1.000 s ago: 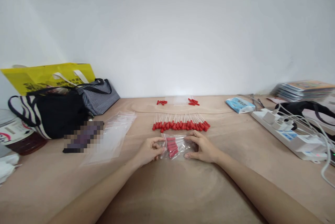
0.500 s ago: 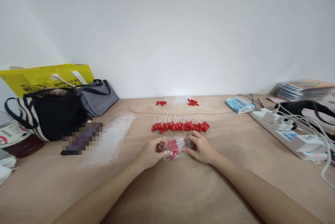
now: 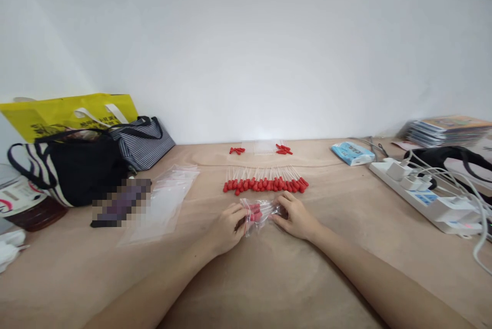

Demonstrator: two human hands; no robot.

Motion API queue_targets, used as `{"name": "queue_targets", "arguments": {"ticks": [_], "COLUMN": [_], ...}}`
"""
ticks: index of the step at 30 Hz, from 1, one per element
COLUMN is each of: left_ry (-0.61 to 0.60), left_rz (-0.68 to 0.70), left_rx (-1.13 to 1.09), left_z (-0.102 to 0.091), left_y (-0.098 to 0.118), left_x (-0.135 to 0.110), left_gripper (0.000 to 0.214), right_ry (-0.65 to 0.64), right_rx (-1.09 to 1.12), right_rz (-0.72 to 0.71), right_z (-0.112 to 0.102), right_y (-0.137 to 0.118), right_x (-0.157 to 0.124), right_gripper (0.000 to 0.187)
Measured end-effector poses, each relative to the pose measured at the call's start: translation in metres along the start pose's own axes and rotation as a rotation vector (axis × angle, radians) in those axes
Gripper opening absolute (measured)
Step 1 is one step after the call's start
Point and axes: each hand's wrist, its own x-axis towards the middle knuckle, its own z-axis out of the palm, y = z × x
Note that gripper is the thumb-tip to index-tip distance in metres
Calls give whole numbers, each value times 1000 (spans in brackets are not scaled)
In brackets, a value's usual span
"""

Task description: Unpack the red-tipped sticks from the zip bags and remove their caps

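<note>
A small clear plastic bag (image 3: pixel 260 210) with several red-bulbed droppers inside lies on the wooden table (image 3: pixel 269 278) between my hands. My left hand (image 3: pixel 227 226) pinches the bag's left end with curled fingers. The fingers of my right hand (image 3: pixel 295 216) close on its right end. Just beyond the bag lies a row of loose droppers with red bulbs (image 3: pixel 265 182). Two small groups of red bulbs (image 3: pixel 283 149) lie farther back near the wall.
A stack of empty clear bags (image 3: pixel 163 201) lies left of my hands, beside a dark blurred object (image 3: pixel 121 202). Striped bags (image 3: pixel 73 162) and a yellow bag (image 3: pixel 69 111) stand at the left. A power strip with chargers (image 3: pixel 426 190), a blue packet (image 3: pixel 351 153) and stacked booklets (image 3: pixel 448 131) occupy the right.
The bag has been drawn together and crumpled between my hands. My left hand has slid right over the bag's left end, and my right hand has shifted slightly inward.
</note>
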Motion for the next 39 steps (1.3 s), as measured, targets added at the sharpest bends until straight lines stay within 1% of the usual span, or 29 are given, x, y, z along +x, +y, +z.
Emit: {"name": "queue_targets", "arguments": {"ticks": [3, 7, 11, 15, 17, 19, 26, 29, 32, 33, 34, 36, 39], "left_ry": [-1, -19, -24, -52, -69, -58, 42, 56, 22, 31, 54, 164, 440], "left_rz": [-38, -109, -222, -270, -272, -257, -114, -128, -232, -278, -327, -418, -528], "left_rx": [70, 41, -85, -274, -305, -281, -185, -199, -264, -294, -335, -426, -475], "left_z": [1, -3, -12, -13, -10, -7, -4, -12, -31, -38, -47, -62, -78], "left_y": [-5, -10, -11, -14, -16, -17, -8, -11, -25, -31, -39, -53, -68], "left_x": [-1, -1, -1, -2, -2, -1, 4, 3, -1, -4, -6, -10, -14], "left_gripper": [20, 22, 22, 21, 23, 24, 20, 20, 18, 19, 22, 29, 40], "right_ry": [-1, 1, 4, -2, -5, -6, -4, -5, -14, -14, -12, -6, -11], "right_rx": [16, 8, 4, 11, 11, 9, 11, 9, 6, 11, 16, 27, 34], "right_rz": [5, -11, -21, -16, -11, -12, -31, -34, -34, -33, -32, -30, -25], "right_z": [-1, -1, -1, -1, -1, -1, -2, -2, -2, -2, -2, -2, -2], "right_y": [0, 0, 1, 0, 0, 0, -1, 0, 1, 1, 2, 2, 3], "right_x": [0, 0, 0, -1, 0, 0, 0, 0, 0, 0, 0, 0, 0], "right_gripper": [20, 20, 20, 21, 21, 20, 17, 18, 19, 19, 19, 20, 21]}}
